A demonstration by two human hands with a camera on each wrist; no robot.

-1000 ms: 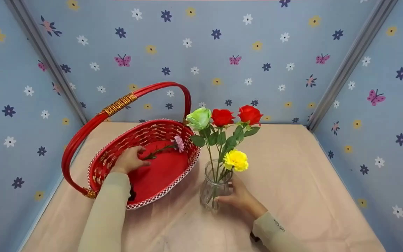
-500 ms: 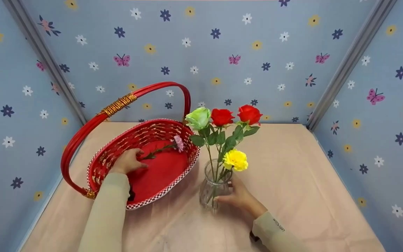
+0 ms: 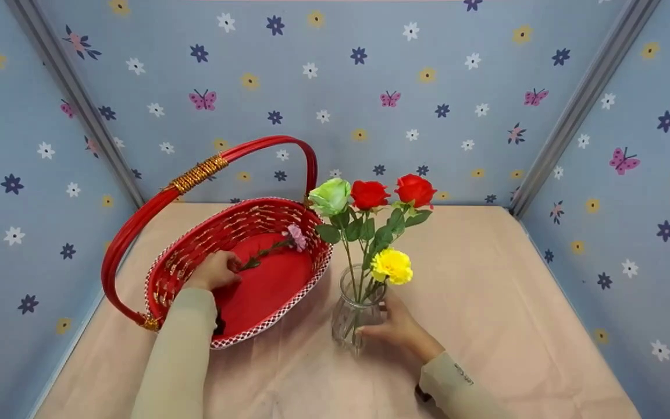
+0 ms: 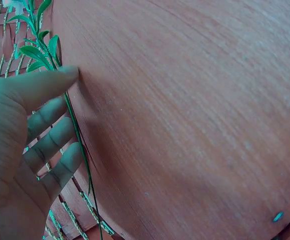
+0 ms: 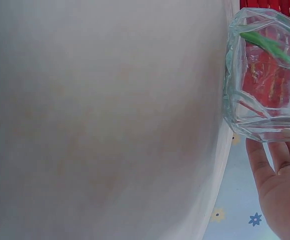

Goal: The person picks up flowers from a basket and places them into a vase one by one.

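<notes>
Inside the red woven basket, my left hand pinches the stem of a pink carnation between thumb and fingers. The left wrist view shows the thumb across the green stem just below its leaves, the other fingers behind it. The bloom lies toward the basket's far right side. My right hand grips the clear glass vase from the right, thumb in front. Standing in the vase are a pale green rose, two red roses and a yellow carnation.
The basket's tall red handle arches over its left and back, with gold wrapping on top. A pink cloth covers the table. Flower-patterned blue panels enclose it at the back and both sides.
My left thumb and fingers have closed on the pink carnation's stem, and the flower has shifted slightly. The right hand and the vase have stayed in place.
</notes>
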